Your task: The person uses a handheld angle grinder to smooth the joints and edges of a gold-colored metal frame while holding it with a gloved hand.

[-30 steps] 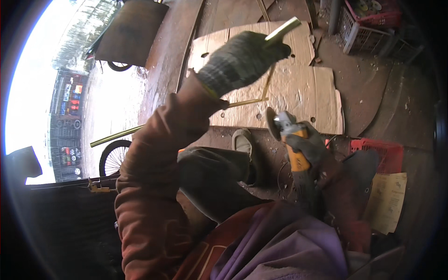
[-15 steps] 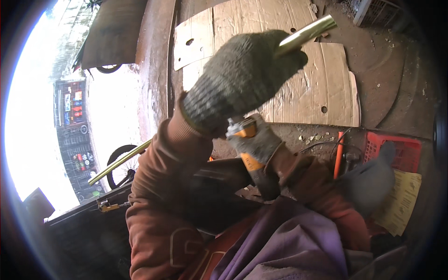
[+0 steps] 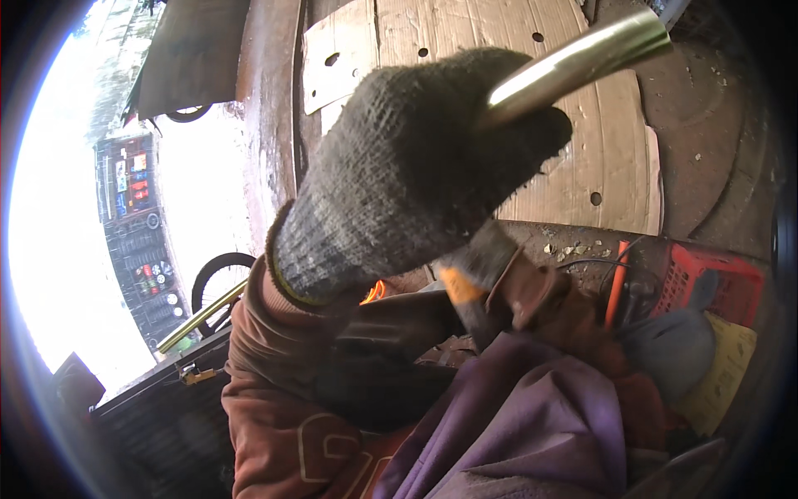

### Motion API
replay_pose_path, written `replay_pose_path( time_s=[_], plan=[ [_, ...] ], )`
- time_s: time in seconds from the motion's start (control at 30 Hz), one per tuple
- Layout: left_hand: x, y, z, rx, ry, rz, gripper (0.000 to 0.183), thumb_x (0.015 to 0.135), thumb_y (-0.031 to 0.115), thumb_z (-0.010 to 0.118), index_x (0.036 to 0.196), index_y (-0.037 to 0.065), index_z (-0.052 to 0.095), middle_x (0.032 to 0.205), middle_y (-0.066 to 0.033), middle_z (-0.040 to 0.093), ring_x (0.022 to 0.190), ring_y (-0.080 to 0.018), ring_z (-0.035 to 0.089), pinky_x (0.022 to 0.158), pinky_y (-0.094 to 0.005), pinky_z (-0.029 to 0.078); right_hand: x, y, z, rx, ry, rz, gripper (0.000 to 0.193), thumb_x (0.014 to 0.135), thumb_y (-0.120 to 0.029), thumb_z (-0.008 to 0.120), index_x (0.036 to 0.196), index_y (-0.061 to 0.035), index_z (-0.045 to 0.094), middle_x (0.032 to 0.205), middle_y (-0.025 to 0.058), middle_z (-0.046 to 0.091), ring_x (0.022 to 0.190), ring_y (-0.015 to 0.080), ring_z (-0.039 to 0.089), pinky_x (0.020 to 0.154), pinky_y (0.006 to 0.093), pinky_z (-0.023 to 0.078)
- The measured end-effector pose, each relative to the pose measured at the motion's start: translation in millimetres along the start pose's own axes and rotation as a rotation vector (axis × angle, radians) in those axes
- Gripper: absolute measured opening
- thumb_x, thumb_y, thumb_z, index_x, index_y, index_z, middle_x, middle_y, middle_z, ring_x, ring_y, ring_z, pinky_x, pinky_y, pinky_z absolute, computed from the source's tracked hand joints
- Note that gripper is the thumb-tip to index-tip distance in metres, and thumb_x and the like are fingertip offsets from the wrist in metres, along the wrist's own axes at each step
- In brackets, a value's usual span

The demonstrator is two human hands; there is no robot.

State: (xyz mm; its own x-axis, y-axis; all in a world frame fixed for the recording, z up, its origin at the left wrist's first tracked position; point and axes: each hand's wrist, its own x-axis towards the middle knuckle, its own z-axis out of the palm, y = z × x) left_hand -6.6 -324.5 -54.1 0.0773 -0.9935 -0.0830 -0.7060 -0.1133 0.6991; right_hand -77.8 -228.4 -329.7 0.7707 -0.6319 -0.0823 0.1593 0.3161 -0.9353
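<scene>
While my gloved left hand point(image 3: 416, 166) stays clenched round the brass-coloured metal tube point(image 3: 573, 62), raised close to the camera above the cardboard sheets point(image 3: 573, 166), my right hand point(image 3: 478, 270) pinches an orange-handled tool underneath, which I judge must next meet the tube squarely.

The dirt floor point(image 3: 706, 158) carries flat cardboard sheets point(image 3: 499, 33) with round holes toward twelve o'clock. A red plastic crate point(image 3: 715, 279) sits on it at three o'clock.

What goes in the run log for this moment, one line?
left hand: gloved, shut on brass tube, raised near camera | right hand: mostly hidden, grip unclear | below: cardboard sheets, red crate
</scene>
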Motion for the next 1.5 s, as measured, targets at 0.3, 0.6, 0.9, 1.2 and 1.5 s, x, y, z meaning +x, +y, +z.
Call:
replay_pose_path(
  time_s=[0.3,0.6,0.9,1.2,1.5],
  plan=[
    [10,-42,-17,0.281,0.282,0.401,0.025,0.093,0.028,0.073,0.107,0.006,0.074,0.067,-0.0048,0.064,0.060,-0.0125,0.064,0.053,-0.0295,0.049,3,-33,-35,0.326,0.252,0.444,0.049,0.080,-0.013,0.086,0.113,-0.0027,0.052,0.097,0.0102,0.071,0.080,0.0159,0.071,0.067,0.0326,0.061],
    [26,-39,-43,0.016,0.507,-0.328,0.040,0.099,0.043,0.064,0.113,0.008,0.076,0.055,0.0093,0.039,0.043,-0.0032,0.032,0.044,-0.0238,0.020,-20,-81,27,0.242,0.086,0.225,0.066,0.076,-0.024,0.090,0.122,-0.0047,0.046,0.106,0.0081,0.069,0.091,0.0163,0.068,0.079,0.0338,0.058],
    [61,-80,-80,0.010,0.502,-0.436,0.033,0.098,0.045,0.067,0.097,0.013,0.076,0.058,0.0114,0.036,0.047,-0.0026,0.032,0.046,-0.0230,0.026,7,-10,-24,0.595,0.318,0.394,0.053,0.080,-0.008,0.086,0.117,-0.0087,0.049,0.097,0.0088,0.070,0.077,0.0163,0.069,0.067,0.0326,0.060],
    [61,-132,-106,-0.104,0.540,-0.535,0.034,0.098,0.043,0.066,0.082,0.013,0.066,0.053,0.0073,0.039,0.042,-0.0065,0.036,0.040,-0.0276,0.028,-2,9,6,0.417,0.341,0.148,0.048,0.080,-0.007,0.084,0.114,-0.0092,0.051,0.095,0.0093,0.070,0.075,0.0161,0.069,0.066,0.0310,0.061],
    [60,-155,-112,-0.164,0.575,-0.603,0.033,0.098,0.043,0.066,0.084,0.012,0.066,0.053,0.0079,0.038,0.042,-0.0060,0.035,0.040,-0.0269,0.027,-8,-27,13,0.308,0.211,0.133,0.050,0.077,-0.011,0.088,0.110,-0.0054,0.052,0.102,0.0088,0.067,0.095,0.0134,0.066,0.080,0.0319,0.058]
  ],
)
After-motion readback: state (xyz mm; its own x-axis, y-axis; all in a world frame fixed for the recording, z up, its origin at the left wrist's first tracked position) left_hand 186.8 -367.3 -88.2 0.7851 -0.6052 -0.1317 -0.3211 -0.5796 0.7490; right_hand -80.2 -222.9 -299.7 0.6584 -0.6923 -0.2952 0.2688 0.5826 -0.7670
